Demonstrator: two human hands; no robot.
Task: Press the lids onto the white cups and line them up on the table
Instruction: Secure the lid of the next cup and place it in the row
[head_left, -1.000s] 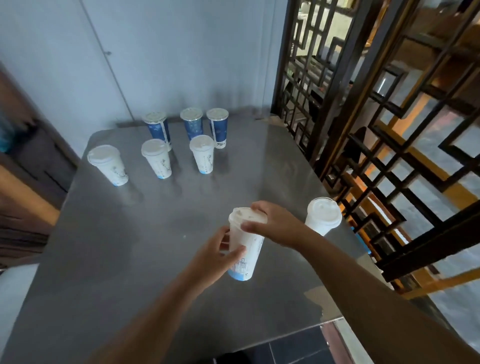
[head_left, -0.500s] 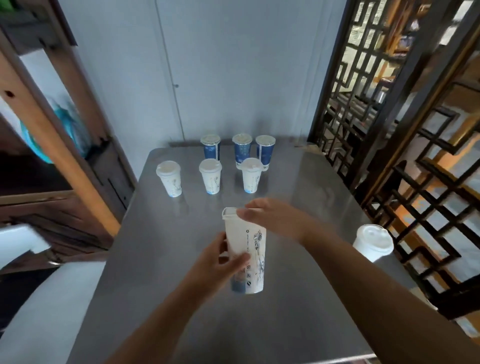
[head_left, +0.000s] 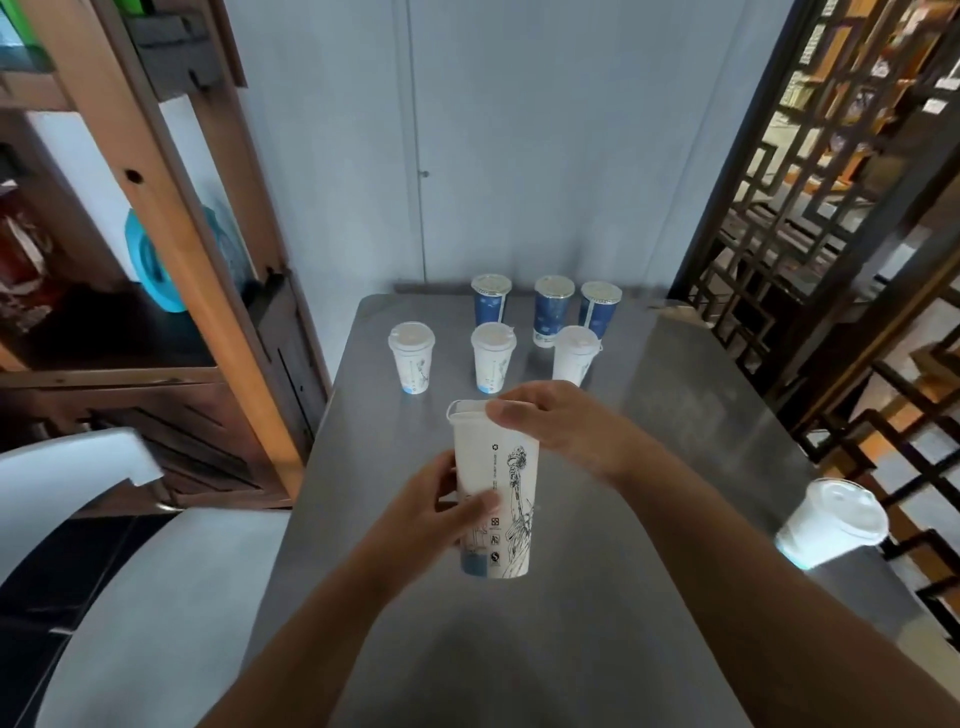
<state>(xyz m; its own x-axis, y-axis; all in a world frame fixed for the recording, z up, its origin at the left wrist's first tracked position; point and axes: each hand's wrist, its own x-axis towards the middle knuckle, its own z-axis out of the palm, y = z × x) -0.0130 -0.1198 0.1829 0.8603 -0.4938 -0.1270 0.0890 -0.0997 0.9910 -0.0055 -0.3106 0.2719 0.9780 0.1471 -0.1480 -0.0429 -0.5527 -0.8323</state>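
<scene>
The cup stands straight up, its lid right under the flat right hand, while the left hand grips its side.

Two bare forearms in shot, no sleeves, no watch, no rings: left hand and right hand both ungloved.
</scene>
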